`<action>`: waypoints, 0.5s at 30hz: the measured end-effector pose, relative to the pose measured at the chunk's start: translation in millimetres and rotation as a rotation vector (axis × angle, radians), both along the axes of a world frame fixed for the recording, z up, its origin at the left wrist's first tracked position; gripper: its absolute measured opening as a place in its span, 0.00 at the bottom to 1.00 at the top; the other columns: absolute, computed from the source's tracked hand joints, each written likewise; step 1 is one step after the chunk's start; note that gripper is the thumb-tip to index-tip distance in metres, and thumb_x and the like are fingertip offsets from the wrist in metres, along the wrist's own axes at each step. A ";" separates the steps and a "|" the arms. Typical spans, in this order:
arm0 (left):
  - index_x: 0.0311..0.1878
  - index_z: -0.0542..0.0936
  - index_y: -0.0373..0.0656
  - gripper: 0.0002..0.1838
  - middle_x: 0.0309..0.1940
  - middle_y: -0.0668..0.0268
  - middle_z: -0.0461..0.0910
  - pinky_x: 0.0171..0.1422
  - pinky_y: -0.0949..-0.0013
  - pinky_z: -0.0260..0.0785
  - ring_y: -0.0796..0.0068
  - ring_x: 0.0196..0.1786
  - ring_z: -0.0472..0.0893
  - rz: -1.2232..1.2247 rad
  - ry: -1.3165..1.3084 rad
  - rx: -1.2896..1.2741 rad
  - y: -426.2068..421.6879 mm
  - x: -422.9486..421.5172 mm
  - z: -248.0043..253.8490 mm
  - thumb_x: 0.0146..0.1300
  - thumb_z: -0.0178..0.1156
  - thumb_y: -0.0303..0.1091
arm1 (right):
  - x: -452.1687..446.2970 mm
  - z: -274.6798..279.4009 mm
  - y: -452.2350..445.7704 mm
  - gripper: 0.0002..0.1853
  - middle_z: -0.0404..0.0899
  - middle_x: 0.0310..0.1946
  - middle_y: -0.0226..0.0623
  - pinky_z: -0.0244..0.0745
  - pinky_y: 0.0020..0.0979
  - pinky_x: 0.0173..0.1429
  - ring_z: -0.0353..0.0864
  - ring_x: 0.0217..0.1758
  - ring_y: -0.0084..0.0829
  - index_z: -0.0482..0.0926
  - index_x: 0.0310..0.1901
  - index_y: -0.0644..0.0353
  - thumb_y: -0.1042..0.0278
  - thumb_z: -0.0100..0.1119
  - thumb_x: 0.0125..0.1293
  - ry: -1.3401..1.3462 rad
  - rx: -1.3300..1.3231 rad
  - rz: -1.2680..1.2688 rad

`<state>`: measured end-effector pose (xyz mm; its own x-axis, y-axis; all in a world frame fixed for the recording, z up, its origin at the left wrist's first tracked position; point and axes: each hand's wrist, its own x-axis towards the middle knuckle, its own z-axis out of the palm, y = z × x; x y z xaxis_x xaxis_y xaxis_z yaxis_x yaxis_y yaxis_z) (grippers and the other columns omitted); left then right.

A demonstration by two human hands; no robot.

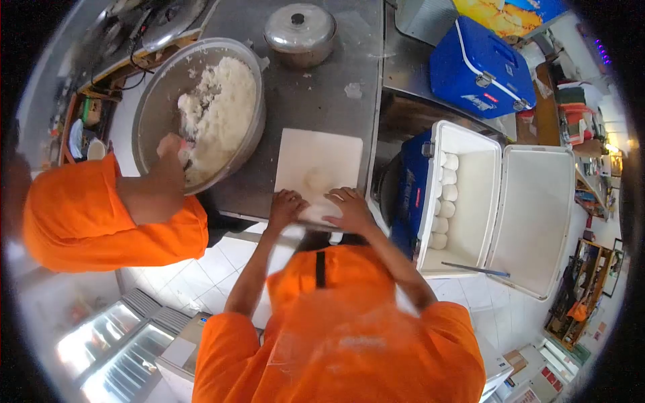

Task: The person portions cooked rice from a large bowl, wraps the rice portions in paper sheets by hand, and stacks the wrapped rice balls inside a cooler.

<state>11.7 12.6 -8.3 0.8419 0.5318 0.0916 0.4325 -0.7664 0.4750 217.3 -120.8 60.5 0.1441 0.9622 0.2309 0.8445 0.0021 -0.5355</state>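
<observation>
A white board lies at the near edge of the metal worktop. On it is a round, pale flattened patch, apparently rice or dough. Nearer me, a white sheet-like piece spans the gap between my hands; its material is unclear. My left hand has curled fingers at that piece's left side. At the right side, my right hand holds it with thumb and fingers, the fingers lying toward the patch. What lies under my palms is hidden.
A co-worker's hand reaches into a large bowl of white rice at left. A lidded pot stands behind. At right, an open cooler holds several white balls; a closed blue cooler sits beyond.
</observation>
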 end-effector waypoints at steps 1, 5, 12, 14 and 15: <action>0.29 0.83 0.50 0.10 0.31 0.70 0.78 0.49 0.59 0.64 0.65 0.42 0.77 -0.016 -0.046 -0.055 1.6 1.0 8.1 0.59 0.63 0.43 | -7.3 -14.2 -4.0 0.11 0.83 0.41 0.31 0.66 0.41 0.60 0.78 0.51 0.35 0.83 0.43 0.54 0.59 0.60 0.63 0.036 -0.070 0.016; 0.33 0.82 0.46 0.09 0.31 0.68 0.77 0.47 0.59 0.63 0.64 0.41 0.76 -0.034 -0.026 -0.108 9.3 6.5 15.0 0.61 0.62 0.40 | -18.7 -21.6 1.3 0.07 0.83 0.35 0.32 0.66 0.41 0.57 0.79 0.47 0.36 0.84 0.35 0.55 0.63 0.61 0.61 0.131 -0.133 -0.006; 0.36 0.83 0.45 0.09 0.34 0.65 0.80 0.51 0.59 0.65 0.63 0.43 0.78 -0.076 -0.259 -0.122 0.1 7.6 47.2 0.60 0.64 0.39 | -26.2 -20.7 -0.3 0.09 0.84 0.35 0.32 0.64 0.40 0.56 0.79 0.45 0.35 0.85 0.33 0.55 0.60 0.61 0.62 0.175 -0.246 -0.110; 0.34 0.85 0.46 0.09 0.34 0.67 0.81 0.51 0.59 0.65 0.64 0.42 0.78 -0.124 -0.139 -0.192 0.7 6.8 32.7 0.58 0.66 0.41 | -27.6 -14.6 2.4 0.09 0.84 0.35 0.31 0.64 0.41 0.56 0.79 0.45 0.35 0.85 0.33 0.54 0.59 0.62 0.61 0.103 -0.248 -0.112; 0.34 0.85 0.46 0.09 0.34 0.67 0.81 0.51 0.59 0.65 0.64 0.42 0.78 -0.125 -0.143 -0.193 0.9 8.3 32.1 0.58 0.66 0.41 | -27.3 -12.6 3.7 0.09 0.84 0.35 0.31 0.63 0.42 0.56 0.78 0.46 0.35 0.85 0.34 0.53 0.58 0.62 0.61 0.030 -0.246 -0.114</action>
